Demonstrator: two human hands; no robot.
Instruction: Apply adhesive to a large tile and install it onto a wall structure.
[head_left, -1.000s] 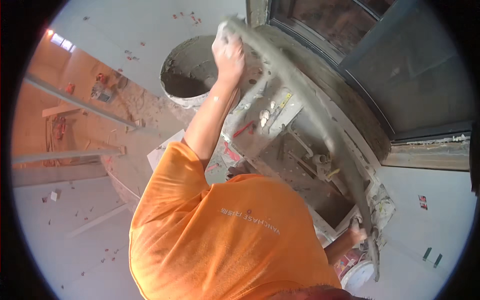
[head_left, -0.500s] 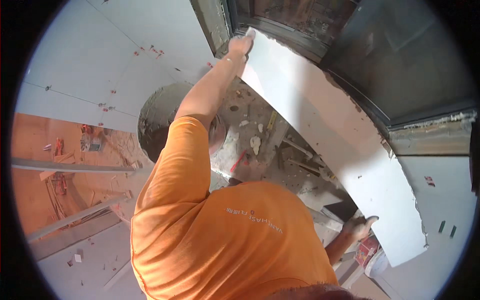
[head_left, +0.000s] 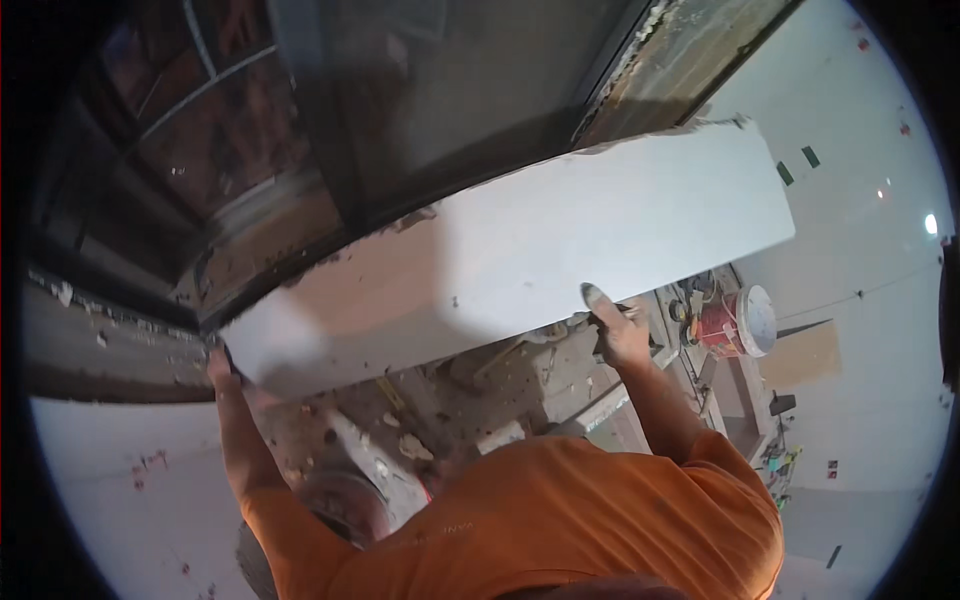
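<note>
A long white slab (head_left: pixel 560 235) with a rough, chipped far edge lies slantwise along the foot of the dark window frame (head_left: pixel 375 205). Its left end reaches the frame's corner. There my left hand (head_left: pixel 221 362) is closed on the end of the slab, its fingers partly hidden. My right hand (head_left: pixel 622 332) grips the near long edge, right of the middle, thumb on top and fingers underneath out of sight. Mortar-like crumbs cling along the far edge.
A red and white bucket (head_left: pixel 738 322) stands to the right below the slab. Under me the dusty floor (head_left: pixel 460 400) carries rubble and a yellow strip. A large bucket (head_left: pixel 345 500) sits at lower left. White wall panels (head_left: pixel 840 400) rise on the right.
My view has turned, so the slab now slopes up to the right instead of down. Both hands still hold it, and its left end now sits against the window frame's corner.
</note>
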